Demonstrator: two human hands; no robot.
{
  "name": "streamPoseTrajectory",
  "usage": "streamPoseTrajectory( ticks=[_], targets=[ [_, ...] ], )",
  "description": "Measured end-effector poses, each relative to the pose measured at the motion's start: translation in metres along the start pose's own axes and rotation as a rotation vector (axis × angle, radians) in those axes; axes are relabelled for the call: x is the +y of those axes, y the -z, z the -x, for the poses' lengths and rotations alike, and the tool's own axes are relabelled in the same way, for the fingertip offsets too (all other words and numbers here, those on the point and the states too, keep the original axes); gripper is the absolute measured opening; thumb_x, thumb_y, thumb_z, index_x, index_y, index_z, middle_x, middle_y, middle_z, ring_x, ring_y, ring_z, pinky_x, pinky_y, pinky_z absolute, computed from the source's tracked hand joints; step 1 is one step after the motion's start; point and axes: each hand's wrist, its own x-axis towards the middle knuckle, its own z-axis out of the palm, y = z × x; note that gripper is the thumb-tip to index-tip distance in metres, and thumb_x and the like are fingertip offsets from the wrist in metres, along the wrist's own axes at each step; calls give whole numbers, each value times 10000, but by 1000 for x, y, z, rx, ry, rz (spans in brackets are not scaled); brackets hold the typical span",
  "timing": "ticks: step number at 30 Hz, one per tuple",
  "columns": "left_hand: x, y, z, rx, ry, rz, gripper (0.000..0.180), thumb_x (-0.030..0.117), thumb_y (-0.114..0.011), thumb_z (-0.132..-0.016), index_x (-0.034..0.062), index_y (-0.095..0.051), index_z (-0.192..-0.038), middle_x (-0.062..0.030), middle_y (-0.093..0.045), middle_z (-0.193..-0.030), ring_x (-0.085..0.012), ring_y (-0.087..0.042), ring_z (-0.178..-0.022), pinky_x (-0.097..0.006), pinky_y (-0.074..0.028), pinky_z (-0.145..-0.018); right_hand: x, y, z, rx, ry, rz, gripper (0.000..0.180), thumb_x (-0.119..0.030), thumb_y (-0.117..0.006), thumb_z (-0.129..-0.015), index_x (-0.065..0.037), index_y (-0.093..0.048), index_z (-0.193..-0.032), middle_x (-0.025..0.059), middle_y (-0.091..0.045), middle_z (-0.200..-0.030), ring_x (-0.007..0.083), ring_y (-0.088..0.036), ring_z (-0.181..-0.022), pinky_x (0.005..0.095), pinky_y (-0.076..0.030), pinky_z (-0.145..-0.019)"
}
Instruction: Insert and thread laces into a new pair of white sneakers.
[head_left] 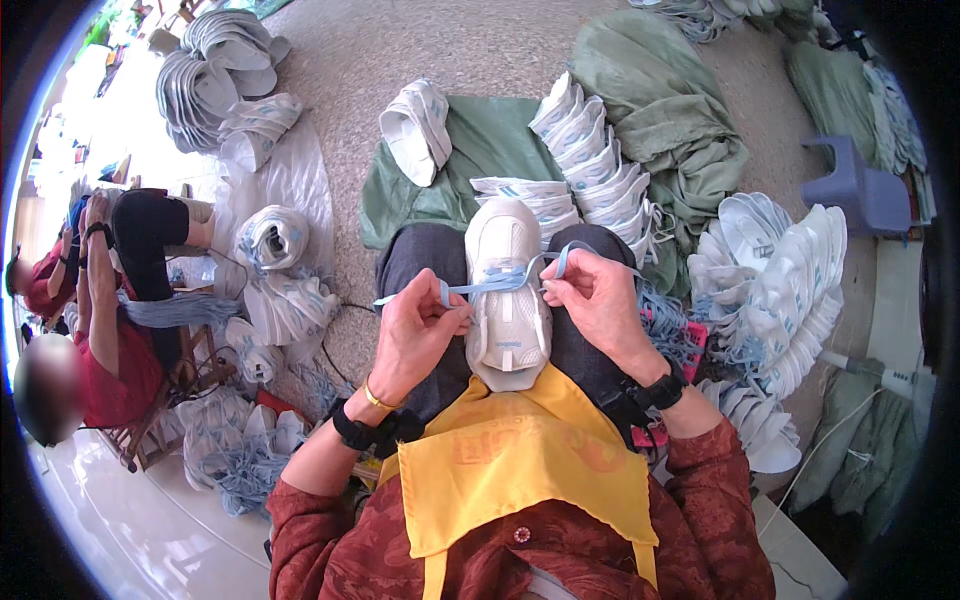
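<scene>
White shoe (510,325) sits between our dark-trousered knees (422,275). Left hand (408,328): thumb and fingers pinched on the blue lace (498,284). Right hand (598,305): fingertips closed on the lace too, opposite side. Lace crosses above the shoe, drawn out both ways. We judge this stage partly done: no finished bow shows. Whether a knot sits mid-shoe, we cannot tell. Beyond, nested white shoe parts (590,150) stand in a row, individual lacing unclear.
</scene>
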Motion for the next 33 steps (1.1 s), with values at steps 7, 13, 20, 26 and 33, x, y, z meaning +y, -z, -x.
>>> streamPoseTrajectory(
  ticks=[7, 13, 20, 26, 33],
  targets=[
    [-4, 2, -2, -56, -81, -166, 282, -76, -709, -926, 44, -458, -881, -65, -717, -948, -81, -684, -864, -250, -601, -753, -2, -2, 2, -7, 10, 42, 85, 117, -639, -942, 61, -681, -990, 57, -728, -911, 98, -723, -812, 252, -601, -743],
    [2, -2, -5, 24, -116, -194, 305, -75, -723, -910, 48, -446, -872, -48, -712, -936, -54, -654, -861, -240, -578, -750, 3, -3, 1, 9, 49, 64, 85, 110, -664, -925, 55, -685, -986, 70, -737, -880, 104, -727, -795, 254, -587, -708],
    [-2, -5, -8, 67, -125, -139, 303, -76, -717, -919, 50, -445, -883, -43, -710, -930, -50, -653, -869, -239, -577, -770, -5, -7, 1, 69, 158, 235, 88, 101, -688, -898, 45, -666, -963, 116, -738, -873, 151, -724, -736, 281, -575, -673],
    [-16, -3, -14, 72, -112, -57, 308, -93, -709, -923, 55, -442, -884, -54, -710, -921, -70, -677, -878, -233, -579, -775, -9, -5, 3, 37, 221, 349, 99, 96, -695, -895, 43, -662, -971, 123, -733, -870, 169, -726, -747, 290, -571, -675],
    [-9, -1, -14, 61, -120, -114, 328, -94, -717, -916, 59, -429, -881, -48, -704, -888, -67, -674, -863, -221, -573, -749, 1, -9, -1, 25, 147, 231, 94, 77, -717, -899, 33, -671, -969, 119, -744, -868, 153, -731, -744, 294, -582, -674]
  ],
)
